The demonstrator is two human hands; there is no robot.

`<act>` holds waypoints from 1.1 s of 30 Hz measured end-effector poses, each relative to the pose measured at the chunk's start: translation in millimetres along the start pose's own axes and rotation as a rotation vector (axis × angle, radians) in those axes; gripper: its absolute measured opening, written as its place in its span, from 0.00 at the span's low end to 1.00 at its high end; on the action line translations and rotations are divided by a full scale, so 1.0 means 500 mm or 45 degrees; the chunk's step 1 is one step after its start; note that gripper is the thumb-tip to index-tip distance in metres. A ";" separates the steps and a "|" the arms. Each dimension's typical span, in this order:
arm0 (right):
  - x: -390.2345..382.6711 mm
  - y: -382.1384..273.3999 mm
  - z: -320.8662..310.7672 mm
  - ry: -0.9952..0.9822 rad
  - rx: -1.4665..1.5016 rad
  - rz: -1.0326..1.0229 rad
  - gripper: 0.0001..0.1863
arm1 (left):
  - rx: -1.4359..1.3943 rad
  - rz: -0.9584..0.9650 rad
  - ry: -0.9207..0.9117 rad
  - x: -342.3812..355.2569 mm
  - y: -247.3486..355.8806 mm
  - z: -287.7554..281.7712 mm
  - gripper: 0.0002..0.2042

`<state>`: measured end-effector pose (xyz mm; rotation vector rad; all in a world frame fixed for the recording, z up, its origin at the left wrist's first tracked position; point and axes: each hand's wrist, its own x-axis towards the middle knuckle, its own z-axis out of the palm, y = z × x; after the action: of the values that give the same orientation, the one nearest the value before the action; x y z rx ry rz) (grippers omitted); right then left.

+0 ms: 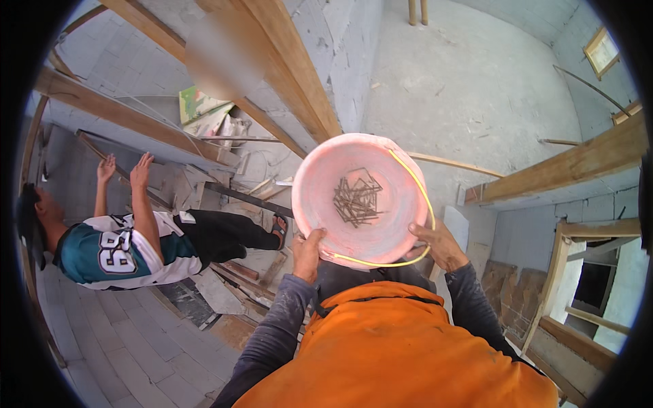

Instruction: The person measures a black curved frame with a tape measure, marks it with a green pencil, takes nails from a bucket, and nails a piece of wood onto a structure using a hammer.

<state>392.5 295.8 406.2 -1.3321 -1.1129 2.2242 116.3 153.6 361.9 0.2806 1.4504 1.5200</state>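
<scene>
A pink bucket [316,183] smeared with pale dust is held up in front of my body. At its near left rim my left hand [307,256] grips with the thumb over the edge. On the near right my right hand [441,243] clasps the rim in the same way. The yellow handle [427,197] hangs down along the right and near side of the rim. Several long thin nails [357,199] lie in a loose heap on the bottom of the bucket. The fingers under the bucket are hidden.
At left a co-worker in a green and white jersey [122,253] raises both hands. Timber beams [292,68] rise ahead, and another beam [564,166] crosses at right. Planks and debris [252,272] litter the ground at left. A wooden window frame [554,272] stands at lower right.
</scene>
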 end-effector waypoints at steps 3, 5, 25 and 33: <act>-0.041 -0.011 0.012 -0.164 0.203 -0.028 0.41 | 0.490 -0.148 0.157 0.018 0.010 -0.024 0.19; -0.048 0.007 0.001 -0.154 0.103 -0.020 0.36 | 0.641 -0.074 0.012 0.055 0.001 -0.043 0.30; 0.217 -0.001 0.222 -0.637 0.051 -0.124 0.18 | -0.086 0.174 0.790 -0.165 0.048 -0.175 0.31; 0.211 0.022 0.272 -0.550 -0.020 -0.031 0.21 | -0.385 0.215 1.198 -0.177 0.006 -0.206 0.23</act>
<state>224.0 291.2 370.2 -0.8537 -1.2762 2.5602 83.4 22.6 376.4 -0.5925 1.8759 2.1160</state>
